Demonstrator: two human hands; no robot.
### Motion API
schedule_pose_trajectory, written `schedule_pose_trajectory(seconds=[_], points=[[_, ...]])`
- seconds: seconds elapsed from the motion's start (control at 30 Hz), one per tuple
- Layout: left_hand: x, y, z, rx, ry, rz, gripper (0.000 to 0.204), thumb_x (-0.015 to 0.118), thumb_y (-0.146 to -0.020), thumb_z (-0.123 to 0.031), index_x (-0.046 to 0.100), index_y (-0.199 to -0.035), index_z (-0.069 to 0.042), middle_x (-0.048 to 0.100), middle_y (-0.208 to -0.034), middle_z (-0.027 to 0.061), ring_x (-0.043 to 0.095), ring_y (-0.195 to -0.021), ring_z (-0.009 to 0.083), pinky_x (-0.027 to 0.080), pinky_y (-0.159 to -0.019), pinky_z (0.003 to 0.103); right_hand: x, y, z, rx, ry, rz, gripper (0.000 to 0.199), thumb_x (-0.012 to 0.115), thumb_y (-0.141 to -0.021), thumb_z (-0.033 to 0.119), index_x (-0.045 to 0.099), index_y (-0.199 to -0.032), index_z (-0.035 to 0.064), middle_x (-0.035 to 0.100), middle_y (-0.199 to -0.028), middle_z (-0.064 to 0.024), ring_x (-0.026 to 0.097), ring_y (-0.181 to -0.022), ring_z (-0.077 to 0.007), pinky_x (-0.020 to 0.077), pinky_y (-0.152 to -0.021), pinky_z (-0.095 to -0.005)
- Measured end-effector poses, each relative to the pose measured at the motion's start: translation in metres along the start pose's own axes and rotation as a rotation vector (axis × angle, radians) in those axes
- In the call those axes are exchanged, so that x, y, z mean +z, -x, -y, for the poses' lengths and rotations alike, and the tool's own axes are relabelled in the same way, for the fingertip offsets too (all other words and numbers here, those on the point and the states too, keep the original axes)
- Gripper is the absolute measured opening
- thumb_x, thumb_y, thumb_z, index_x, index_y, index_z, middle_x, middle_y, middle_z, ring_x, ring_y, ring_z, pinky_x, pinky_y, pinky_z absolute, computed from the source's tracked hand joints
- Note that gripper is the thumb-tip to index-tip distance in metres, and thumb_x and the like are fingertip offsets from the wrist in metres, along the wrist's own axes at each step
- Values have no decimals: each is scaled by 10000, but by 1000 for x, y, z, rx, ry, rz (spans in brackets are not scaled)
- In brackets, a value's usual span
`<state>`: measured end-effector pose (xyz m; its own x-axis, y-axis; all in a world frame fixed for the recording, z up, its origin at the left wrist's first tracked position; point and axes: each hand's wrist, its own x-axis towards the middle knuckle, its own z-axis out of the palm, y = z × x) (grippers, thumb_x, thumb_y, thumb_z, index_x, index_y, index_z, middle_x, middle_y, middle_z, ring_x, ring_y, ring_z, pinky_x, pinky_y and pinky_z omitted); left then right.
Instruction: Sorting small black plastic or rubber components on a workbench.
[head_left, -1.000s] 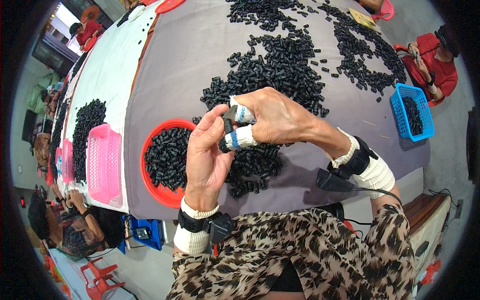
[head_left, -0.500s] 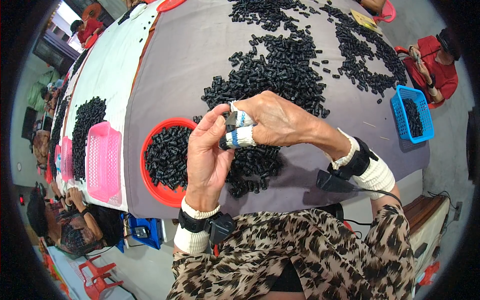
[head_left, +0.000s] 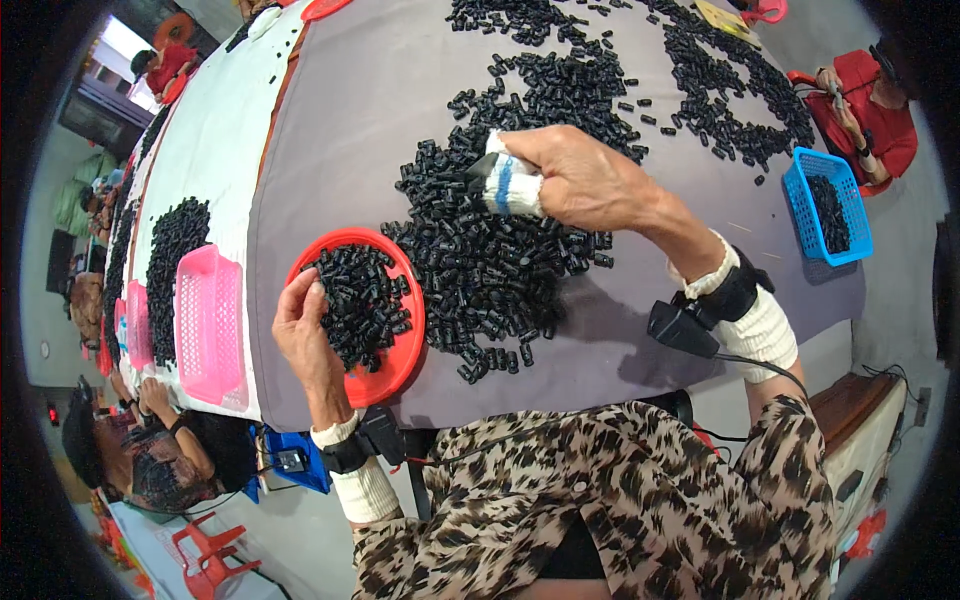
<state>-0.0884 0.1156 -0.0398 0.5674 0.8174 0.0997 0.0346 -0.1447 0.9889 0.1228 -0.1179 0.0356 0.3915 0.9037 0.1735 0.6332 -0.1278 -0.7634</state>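
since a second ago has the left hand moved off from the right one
Yes. The left hand dropped away from the right hand to the red tray rim.

Long table (head_left: 340, 130) running away under grey and white covers, daylight coming in from a window (head_left: 120, 40) at far upper left. Pale floor (head_left: 900, 300) showing at right; red plastic stool (head_left: 205, 555) sitting lower left.

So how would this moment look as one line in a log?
left hand: at red tray of black parts | right hand: taped fingers in black parts pile on grey table
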Motion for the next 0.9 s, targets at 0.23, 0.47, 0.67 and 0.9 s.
schedule_pose_trajectory(seconds=[0.23, 0.47, 0.67, 0.9], points=[[106, 34, 4, 210, -345, 588, 143, 632, -764, -89, 633, -886, -14, 584, -782, 76, 560, -670, 145, 451, -620, 260, 0, 14, -12, -79, 94, -52, 130, 484, -819, 111, 483, -860, -12, 523, -643, -129, 487, -577, -253, 395, -549, -351], [148, 38, 36, 607, -693, 657, 186, 647, -720, -83, 616, -894, -23, 536, -762, 133, 542, -742, 286, 447, -671, 358, -5, 35, -25, 22, 100, -84, 151, 449, -787, 72, 453, -901, -27, 529, -698, -211, 514, -666, -401, 413, -592, -410], [144, 25, 25, 268, -437, 727, 160, 636, -763, -110, 630, -884, -6, 601, -768, 92, 576, -717, 181, 451, -652, 287, -3, 39, -24, 223, -110, -94, 137, 469, -819, 102, 500, -882, -15, 586, -737, -156, 558, -651, -279, 437, -633, -361], [103, 16, -58, 11, 78, 659, 137, 621, -808, -97, 645, -921, -23, 590, -709, -16, 520, -656, 52, 416, -606, 188, 10, 19, -7, 236, -282, -137, 206, 595, -804, 204, 530, -816, 9, 496, -605, -22, 417, -563, -100, 387, -538, -278]])
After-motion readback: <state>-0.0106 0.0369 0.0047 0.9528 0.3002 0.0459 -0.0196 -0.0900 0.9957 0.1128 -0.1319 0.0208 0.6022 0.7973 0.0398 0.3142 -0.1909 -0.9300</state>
